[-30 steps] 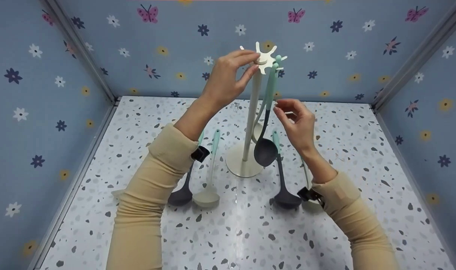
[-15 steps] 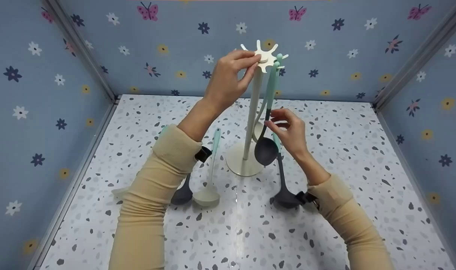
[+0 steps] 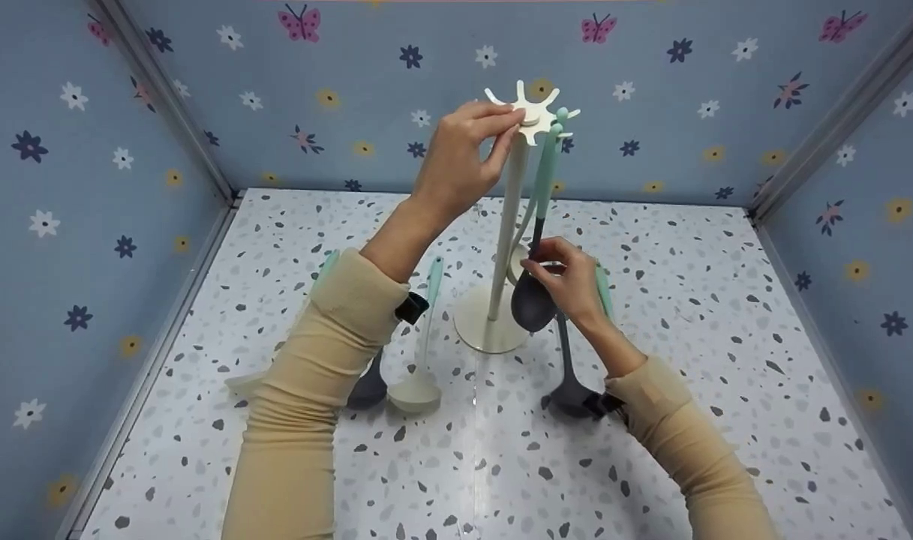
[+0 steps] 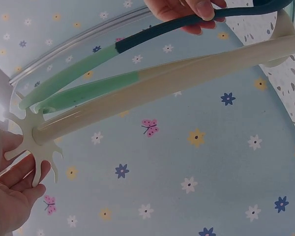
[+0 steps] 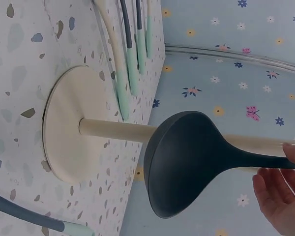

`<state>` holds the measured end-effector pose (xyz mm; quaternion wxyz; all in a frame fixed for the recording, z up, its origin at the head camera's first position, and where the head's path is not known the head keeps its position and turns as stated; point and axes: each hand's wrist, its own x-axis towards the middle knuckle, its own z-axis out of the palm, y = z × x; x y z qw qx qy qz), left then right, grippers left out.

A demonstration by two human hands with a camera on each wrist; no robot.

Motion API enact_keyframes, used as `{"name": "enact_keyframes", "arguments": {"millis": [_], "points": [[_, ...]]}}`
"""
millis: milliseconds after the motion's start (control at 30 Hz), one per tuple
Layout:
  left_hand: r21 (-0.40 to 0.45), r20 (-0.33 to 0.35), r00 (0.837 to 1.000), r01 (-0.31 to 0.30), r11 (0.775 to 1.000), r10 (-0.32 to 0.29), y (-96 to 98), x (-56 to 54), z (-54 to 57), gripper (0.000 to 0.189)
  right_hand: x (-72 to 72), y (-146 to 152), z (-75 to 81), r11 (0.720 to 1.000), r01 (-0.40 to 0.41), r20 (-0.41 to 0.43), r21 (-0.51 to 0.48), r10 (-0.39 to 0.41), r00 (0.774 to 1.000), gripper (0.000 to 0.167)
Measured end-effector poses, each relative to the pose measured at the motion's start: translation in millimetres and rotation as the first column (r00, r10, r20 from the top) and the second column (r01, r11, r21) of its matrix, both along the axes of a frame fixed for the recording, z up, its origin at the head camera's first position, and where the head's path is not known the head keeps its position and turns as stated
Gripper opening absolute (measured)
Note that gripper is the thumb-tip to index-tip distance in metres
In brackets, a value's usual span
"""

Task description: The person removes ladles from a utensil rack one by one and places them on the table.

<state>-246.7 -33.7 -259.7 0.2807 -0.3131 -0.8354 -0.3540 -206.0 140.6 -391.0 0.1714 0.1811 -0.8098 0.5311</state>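
My left hand (image 3: 464, 154) pinches the round knob on top of a cream utensil stand (image 3: 510, 210). In the left wrist view, that hand's fingers (image 4: 12, 172) lie about the stand's star-shaped hook plate (image 4: 32, 132). A dark ladle (image 5: 187, 162) with a mint handle hangs from one hook, bowl downward. Low on its dark stem, just above the bowl, my right hand (image 3: 572, 281) pinches it between thumb and fingers. Behind it hangs a cream-headed utensil (image 3: 515, 262), also mint-handled; its head is partly hidden. Several hooks hold nothing.
On the speckled table (image 3: 471, 465) lie a cream ladle (image 3: 415, 394) and a dark ladle (image 3: 370, 386) at left, partly under my sleeve. Another dark ladle (image 3: 575, 394) lies right of the stand's base (image 3: 490, 341), beside a mint handle (image 3: 604, 289). Patterned walls surround the table.
My right hand has moved left and down, from beside the hanging dark ladle to pinching its stem above the bowl. The left hand stays on the stand's knob.
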Motion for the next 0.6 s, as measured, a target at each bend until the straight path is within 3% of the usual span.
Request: {"name": "enact_keyframes", "arguments": {"millis": [600], "points": [[0.023, -0.023, 1.000, 0.017, 1.000, -0.017, 1.0, -1.6, -0.8, 0.025, -3.4, -2, -20.8, 0.997, 0.011, -0.183, -0.082, -0.026, 0.983, 0.012]]}}
